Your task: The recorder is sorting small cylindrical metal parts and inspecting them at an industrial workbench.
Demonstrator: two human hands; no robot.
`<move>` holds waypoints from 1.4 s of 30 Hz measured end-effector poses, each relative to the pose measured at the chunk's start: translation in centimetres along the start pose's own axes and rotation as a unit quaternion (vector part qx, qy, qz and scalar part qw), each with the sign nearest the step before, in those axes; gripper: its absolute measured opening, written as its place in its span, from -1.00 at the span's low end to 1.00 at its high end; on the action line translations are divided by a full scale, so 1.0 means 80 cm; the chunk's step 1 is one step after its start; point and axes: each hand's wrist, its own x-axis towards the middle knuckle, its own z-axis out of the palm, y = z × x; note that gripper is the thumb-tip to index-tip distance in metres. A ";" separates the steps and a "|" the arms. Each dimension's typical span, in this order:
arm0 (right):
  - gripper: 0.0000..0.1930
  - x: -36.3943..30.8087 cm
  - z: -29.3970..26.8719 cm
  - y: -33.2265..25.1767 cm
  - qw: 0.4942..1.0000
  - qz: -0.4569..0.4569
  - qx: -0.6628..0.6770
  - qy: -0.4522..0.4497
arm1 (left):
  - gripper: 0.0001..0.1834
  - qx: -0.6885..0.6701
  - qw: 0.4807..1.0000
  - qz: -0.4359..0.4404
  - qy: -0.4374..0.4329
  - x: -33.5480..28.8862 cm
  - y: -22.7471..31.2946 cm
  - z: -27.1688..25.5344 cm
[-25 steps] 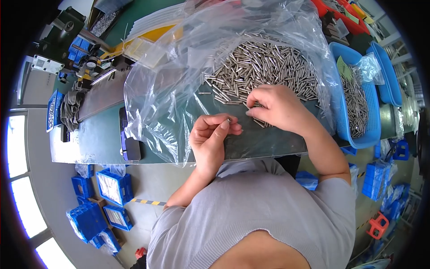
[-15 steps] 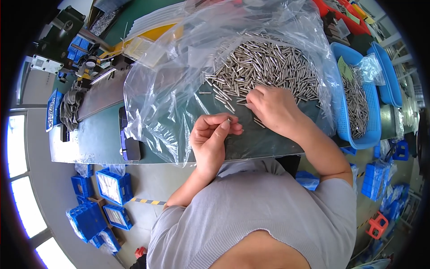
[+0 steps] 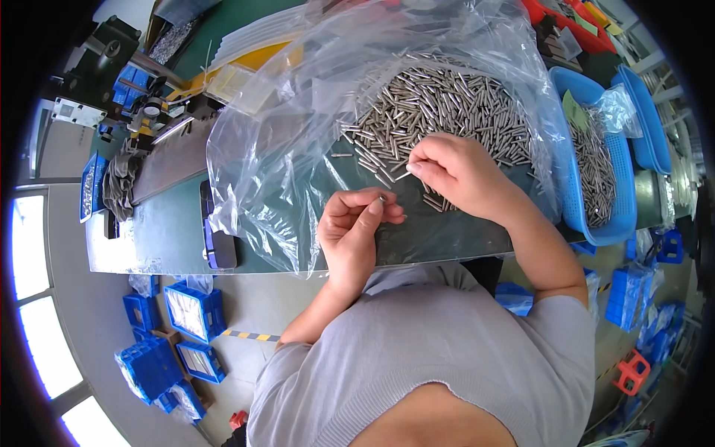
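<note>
A heap of small metal pins (image 3: 439, 100) lies on a clear plastic bag (image 3: 298, 149) spread over the green table (image 3: 171, 223). My right hand (image 3: 458, 175) rests at the near edge of the heap and pinches one pin between thumb and fingers. My left hand (image 3: 357, 231) is held palm up just in front of the bag's middle, its fingers curled around a few pins whose tips show at the fingertips. The two hands are a short gap apart.
A blue basket (image 3: 596, 164) with more pins stands at the right, another blue basket (image 3: 648, 127) behind it. A dark phone (image 3: 217, 231) lies at the table's near edge. Tools and parts crowd the far left. Blue bins (image 3: 190, 309) sit on the floor below.
My right hand has picked a pin out of the heap's edge and drawn slightly toward the left hand. My left hand has stayed in place, fingers curled.
</note>
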 end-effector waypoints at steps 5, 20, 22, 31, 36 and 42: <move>-0.91 0.000 -0.003 -0.015 0.994 0.002 0.110 -0.020 | -0.92 0.013 1.000 -0.007 -0.004 -0.002 0.002 0.002; -0.89 0.002 0.020 -0.018 0.963 0.095 0.232 -0.102 | -0.90 0.021 1.000 0.001 -0.017 0.000 -0.001 0.001; -0.90 0.000 0.027 -0.017 0.952 0.085 0.286 -0.075 | -0.91 0.011 1.000 0.000 -0.006 0.000 -0.001 0.002; -0.87 0.008 -0.015 -0.008 0.880 0.234 0.408 -0.070 | -0.93 0.002 1.000 0.000 0.010 -0.001 -0.001 0.001; -0.77 0.017 -0.004 0.007 0.725 0.202 0.656 -0.057 | -0.93 0.006 1.000 -0.002 0.016 -0.001 -0.001 0.002; -0.86 0.016 0.020 0.007 0.997 0.021 0.071 -0.020 | -0.92 -0.017 1.000 -0.004 0.005 0.000 -0.001 0.000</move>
